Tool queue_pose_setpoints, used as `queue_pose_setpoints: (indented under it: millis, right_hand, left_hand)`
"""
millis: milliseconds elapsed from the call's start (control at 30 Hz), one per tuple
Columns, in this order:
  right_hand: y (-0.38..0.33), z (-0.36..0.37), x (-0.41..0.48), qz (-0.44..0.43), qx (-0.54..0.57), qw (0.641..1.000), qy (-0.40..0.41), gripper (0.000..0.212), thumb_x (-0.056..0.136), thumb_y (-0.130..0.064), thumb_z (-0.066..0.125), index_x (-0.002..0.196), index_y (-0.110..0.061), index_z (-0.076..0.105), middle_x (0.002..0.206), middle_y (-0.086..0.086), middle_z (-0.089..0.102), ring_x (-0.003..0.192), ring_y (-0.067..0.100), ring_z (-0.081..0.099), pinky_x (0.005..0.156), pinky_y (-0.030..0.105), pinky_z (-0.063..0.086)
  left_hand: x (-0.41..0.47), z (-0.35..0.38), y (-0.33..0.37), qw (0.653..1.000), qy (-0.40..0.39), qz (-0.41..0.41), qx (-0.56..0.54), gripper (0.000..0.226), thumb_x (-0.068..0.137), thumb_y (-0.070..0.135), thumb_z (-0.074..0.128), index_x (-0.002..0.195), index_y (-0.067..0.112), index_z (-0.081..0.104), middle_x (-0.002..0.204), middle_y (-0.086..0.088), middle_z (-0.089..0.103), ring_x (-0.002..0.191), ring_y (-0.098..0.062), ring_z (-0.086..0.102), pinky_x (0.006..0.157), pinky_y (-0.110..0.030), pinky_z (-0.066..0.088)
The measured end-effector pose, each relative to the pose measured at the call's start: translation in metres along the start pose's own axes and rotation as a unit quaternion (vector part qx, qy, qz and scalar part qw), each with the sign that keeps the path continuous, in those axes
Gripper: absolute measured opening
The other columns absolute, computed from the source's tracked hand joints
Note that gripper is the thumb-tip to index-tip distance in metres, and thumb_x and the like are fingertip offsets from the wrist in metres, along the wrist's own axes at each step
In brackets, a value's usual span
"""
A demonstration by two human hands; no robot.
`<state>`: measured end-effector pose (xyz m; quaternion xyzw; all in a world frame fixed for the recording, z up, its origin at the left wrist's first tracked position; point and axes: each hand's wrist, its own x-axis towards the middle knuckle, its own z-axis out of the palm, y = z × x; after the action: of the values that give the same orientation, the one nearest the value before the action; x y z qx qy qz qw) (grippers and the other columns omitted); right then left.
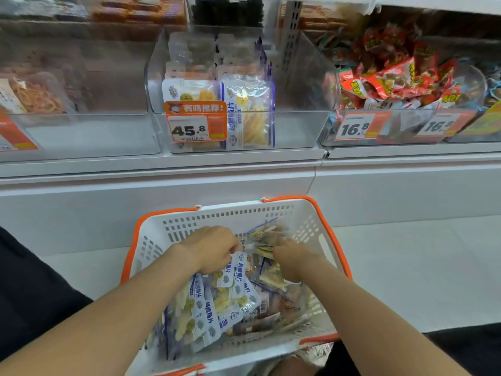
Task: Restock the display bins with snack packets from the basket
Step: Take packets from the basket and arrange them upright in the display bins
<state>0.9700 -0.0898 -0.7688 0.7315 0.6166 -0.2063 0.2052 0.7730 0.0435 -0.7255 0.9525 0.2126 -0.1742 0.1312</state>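
Observation:
A white basket (238, 213) with orange rim sits on the floor in front of me, holding several clear snack packets (206, 313) with blue-and-white labels. My left hand (211, 248) is down in the basket, fingers curled round a packet. My right hand (292, 256) grips a bunch of packets (264, 240) held on edge near the basket's far side. Above, the clear middle display bin (298, 126) holds two rows of the same packets (249, 115) on its left half, behind an orange 45.8 price tag (195, 122).
A clear bin (81, 131) at left holds orange shredded snacks. A bin (406, 131) at right is heaped with red packets, tagged 16.8. White shelf ledge (189, 164) runs below the bins. Dark clothing shows at both lower corners.

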Motion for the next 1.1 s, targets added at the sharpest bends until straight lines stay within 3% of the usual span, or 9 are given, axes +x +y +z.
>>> queue_pose_setpoints:
  millis: [100, 200, 333, 500, 700, 833, 900, 967, 1100]
  right_hand:
    - [0.002, 0.014, 0.011, -0.005, -0.037, 0.998, -0.057, 0.040, 0.099, -0.004, 0.050, 0.139, -0.006, 0.054, 0.158, 0.013, 0.030, 0.145, 0.033, 0.036, 0.111, 0.051, 0.042]
    - [0.002, 0.008, 0.018, -0.015, -0.012, 0.998, -0.061, 0.036, 0.099, -0.003, 0.050, 0.134, -0.005, 0.055, 0.145, 0.014, 0.045, 0.129, 0.033, 0.051, 0.101, 0.045, 0.049]
    - [0.008, -0.005, 0.029, -0.012, 0.041, 0.998, -0.042, 0.013, 0.094, 0.002, 0.054, 0.090, -0.009, 0.057, 0.126, 0.014, 0.063, 0.100, 0.026, 0.057, 0.082, 0.033, 0.048]
    - [0.016, 0.016, 0.032, 0.007, 0.044, 0.992, -0.114, 0.014, 0.097, -0.005, 0.057, 0.110, -0.002, 0.064, 0.107, 0.008, 0.060, 0.093, 0.027, 0.059, 0.081, 0.037, 0.053]
    - [0.007, 0.001, 0.031, 0.017, 0.166, 0.985, 0.055, 0.017, 0.082, -0.006, 0.060, 0.092, -0.006, 0.073, 0.094, 0.007, 0.072, 0.087, 0.026, 0.069, 0.079, 0.041, 0.061]
    - [0.004, -0.034, 0.018, 0.022, 0.400, 0.898, 0.182, 0.015, 0.083, -0.006, 0.066, 0.087, -0.016, 0.075, 0.089, -0.002, 0.072, 0.085, 0.015, 0.068, 0.076, 0.031, 0.060]
    - [0.004, -0.050, 0.007, 0.039, 0.517, 0.830, 0.208, 0.024, 0.083, -0.006, 0.071, 0.099, -0.024, 0.073, 0.101, -0.001, 0.068, 0.091, 0.015, 0.067, 0.075, 0.028, 0.056]
    - [0.002, -0.061, -0.005, 0.041, 0.617, 0.758, 0.208, 0.032, 0.083, -0.001, 0.072, 0.106, -0.024, 0.073, 0.101, 0.004, 0.067, 0.082, 0.017, 0.066, 0.068, 0.029, 0.053]
    - [-0.002, -0.077, -0.022, 0.010, 0.720, 0.664, 0.202, 0.033, 0.084, 0.009, 0.071, 0.109, -0.012, 0.075, 0.075, 0.002, 0.067, 0.059, 0.014, 0.058, 0.056, 0.026, 0.047]
  left_hand:
    - [0.005, 0.003, -0.002, 1.000, -0.009, -0.009, -0.012, 0.025, 0.096, 0.019, 0.052, 0.114, 0.024, 0.069, 0.112, 0.000, 0.068, 0.100, -0.023, 0.064, 0.085, -0.039, 0.055]
    - [0.009, 0.003, -0.001, 0.999, -0.014, -0.011, -0.030, 0.031, 0.099, 0.016, 0.050, 0.123, 0.024, 0.068, 0.120, 0.001, 0.067, 0.106, -0.023, 0.064, 0.089, -0.038, 0.054]
    - [0.011, -0.002, -0.003, 0.999, -0.006, -0.010, -0.041, 0.036, 0.101, 0.018, 0.048, 0.133, 0.025, 0.064, 0.130, -0.001, 0.064, 0.114, -0.024, 0.062, 0.090, -0.036, 0.051]
    - [0.009, -0.003, -0.003, 0.998, -0.030, -0.023, -0.045, 0.033, 0.102, 0.020, 0.048, 0.129, 0.027, 0.065, 0.127, 0.000, 0.064, 0.110, -0.022, 0.063, 0.089, -0.037, 0.052]
    - [0.007, -0.006, -0.002, 0.992, -0.046, -0.049, -0.106, 0.041, 0.102, 0.011, 0.043, 0.130, 0.028, 0.067, 0.134, 0.001, 0.062, 0.121, -0.020, 0.061, 0.099, -0.039, 0.053]
    - [0.005, -0.018, 0.002, 0.969, -0.050, -0.127, -0.205, 0.052, 0.095, -0.009, 0.040, 0.132, 0.017, 0.068, 0.140, -0.005, 0.061, 0.127, -0.023, 0.060, 0.105, -0.037, 0.051]
    - [0.005, -0.024, 0.001, 0.943, -0.052, -0.175, -0.278, 0.037, 0.095, -0.006, 0.043, 0.119, 0.005, 0.069, 0.114, -0.011, 0.066, 0.095, -0.026, 0.066, 0.077, -0.035, 0.055]
    - [0.002, -0.032, 0.000, 0.884, -0.026, -0.228, -0.407, 0.019, 0.097, 0.011, 0.054, 0.114, 0.004, 0.062, 0.095, -0.007, 0.060, 0.072, -0.020, 0.063, 0.057, -0.028, 0.049]
    - [-0.005, -0.046, 0.001, 0.725, 0.047, -0.221, -0.650, 0.038, 0.096, 0.028, 0.074, 0.125, 0.007, 0.063, 0.109, -0.012, 0.078, 0.093, -0.029, 0.079, 0.083, -0.044, 0.065]
